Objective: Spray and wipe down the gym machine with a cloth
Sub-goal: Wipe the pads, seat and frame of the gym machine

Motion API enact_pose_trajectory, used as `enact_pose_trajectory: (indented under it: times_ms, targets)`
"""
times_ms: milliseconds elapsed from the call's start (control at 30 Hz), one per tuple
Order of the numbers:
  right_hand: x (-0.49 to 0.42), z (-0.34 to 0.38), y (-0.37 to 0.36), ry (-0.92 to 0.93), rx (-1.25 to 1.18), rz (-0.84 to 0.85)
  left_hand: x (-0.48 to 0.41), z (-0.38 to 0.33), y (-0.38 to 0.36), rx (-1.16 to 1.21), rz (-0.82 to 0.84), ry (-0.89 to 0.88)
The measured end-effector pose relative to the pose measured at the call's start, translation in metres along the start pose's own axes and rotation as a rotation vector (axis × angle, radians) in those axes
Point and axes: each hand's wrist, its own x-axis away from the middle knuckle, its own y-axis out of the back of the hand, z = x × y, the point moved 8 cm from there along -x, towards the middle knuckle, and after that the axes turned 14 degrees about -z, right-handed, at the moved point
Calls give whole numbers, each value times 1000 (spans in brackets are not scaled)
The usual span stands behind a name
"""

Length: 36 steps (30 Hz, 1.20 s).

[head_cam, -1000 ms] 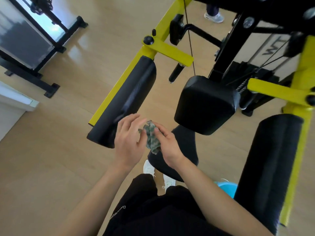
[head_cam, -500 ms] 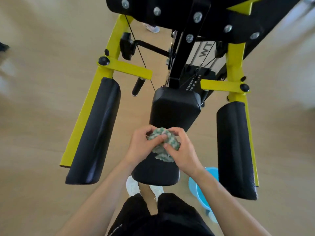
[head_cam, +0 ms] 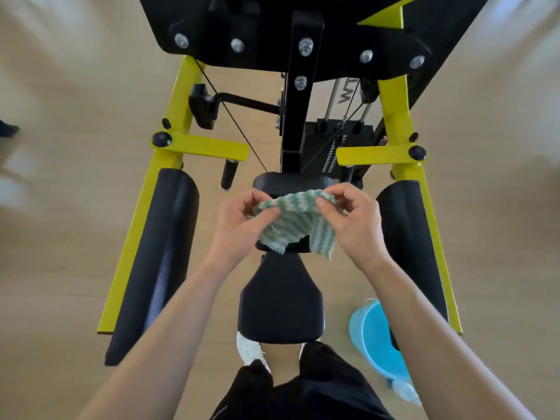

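Pale wooden floor (head_cam: 60, 237) spreads under the yellow-and-black gym machine (head_cam: 200, 146). Seen from my head, my left hand (head_cam: 239, 228) and right hand (head_cam: 354, 222) each pinch the top edge of the green-and-white striped cloth (head_cam: 295, 225), held above the black padded seat (head_cam: 280, 301). It hangs limp and light (no stiffness), so I judge that 2 pinches near its corners suit it best.

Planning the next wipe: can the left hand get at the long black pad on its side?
Probably yes: the left hand, pinching the cloth with the right hand, is beside the left pad, and nothing stands between them.
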Motion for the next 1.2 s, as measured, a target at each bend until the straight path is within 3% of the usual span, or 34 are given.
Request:
enact_pose_trajectory:
  times_ms: [167,300,400,467,533,633,767,900,967,1067,1200]
  targets:
    - [-54,-1,-13,82,204,32,-36,-24,-2,-209,-155,-118]
    - [-83,-10,-22,121,407,-63,-60,-28,-3,-590,-301,-299]
    - [-70,2,-21,222,279,-141,-45,-37,-4,-653,-440,-513]
    - [-44,5,-37,383,279,-8,-28,-30,-26,-696,-266,-644]
    - [-21,-9,-56,478,428,167,-20,-7,-45,-793,-84,-656]
    - [-17,-27,-61,549,554,207,-22,7,-54,-845,-64,-649]
    - [-26,-43,-47,329,434,139,-33,-10,-80,-985,-44,-769]
    - [-15,-74,-37,-30,118,74,-39,-23,-110,-1012,55,-890]
    - [-11,-79,-37,-77,103,30,-36,-23,-109,-1004,49,-944]
    - [-14,-64,-42,67,328,20,-37,-17,-92,-964,-2,-922]
    - [-6,-26,-70,449,773,3,-45,6,-47,-675,-69,-650]
